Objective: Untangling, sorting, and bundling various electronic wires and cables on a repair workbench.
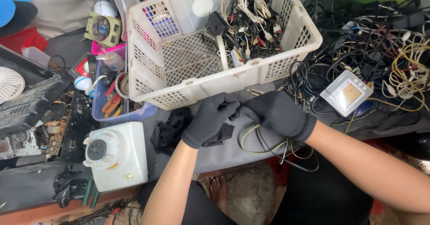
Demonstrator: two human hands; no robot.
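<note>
Two hands in black gloves are seen from above, met at the front edge of a grey worktop (233, 151). The left hand (210, 119) is curled nearly shut, its fingertips pinched on a small dark piece where the hands meet. The right hand (277, 113) is closed likewise, pinching the same spot; what exactly is gripped cannot be told, as black glove hides it. A thin cable (260, 137) with a yellowish strand is looped on the worktop just below and beside the right hand, seemingly led up into the pinch. A black cloth (172, 131) lies under and beside the left hand.

Behind the hands, a white basket (224, 79) of cables is tilted against the clutter. A white blender base (117, 155) sits at the front left edge. A cable heap (380, 50) and a small white meter (347, 93) fill the right side.

The loose loop is judged likely to snag on the worktop's edge or the nearby heap if pulled hard; the thin strand could slip from gloved fingertips.
</note>
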